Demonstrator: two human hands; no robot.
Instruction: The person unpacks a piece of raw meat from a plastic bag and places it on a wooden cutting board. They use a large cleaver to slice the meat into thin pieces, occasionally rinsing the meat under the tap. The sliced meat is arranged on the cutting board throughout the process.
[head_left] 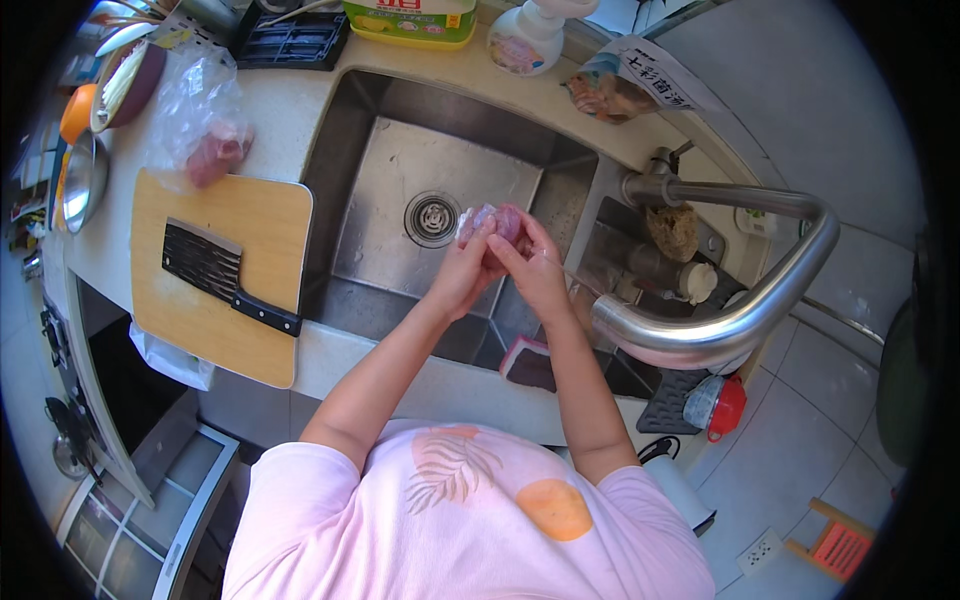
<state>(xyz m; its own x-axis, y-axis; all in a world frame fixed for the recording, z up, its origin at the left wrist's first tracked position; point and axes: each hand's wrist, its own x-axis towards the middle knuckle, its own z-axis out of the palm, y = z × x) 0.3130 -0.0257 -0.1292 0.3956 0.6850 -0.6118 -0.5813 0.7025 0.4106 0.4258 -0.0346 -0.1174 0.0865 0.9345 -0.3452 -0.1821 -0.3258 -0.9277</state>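
We hold a pink piece of raw meat (pixel 492 222) over the steel sink (pixel 400 160), our left hand (pixel 462 272) and right hand (pixel 535 270) both grasping it. The drain (pixel 432 218) lies at nine o'clock of it; the faucet (pixel 740 300) curves at four o'clock, and a cleaver (pixel 225 272) rests on the cutting board (pixel 250 215) farther toward nine.

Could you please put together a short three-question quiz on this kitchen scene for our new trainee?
1. True or false: both hands hold the piece of raw meat over the sink.
2. What lies on the wooden cutting board? A) a ladle B) a cleaver C) a fork
3. Fill in: the plastic bag of meat lies on the ____ beside the board.

Key: 1 true: left hand and right hand grip it. 2 B, the cleaver. 3 counter.
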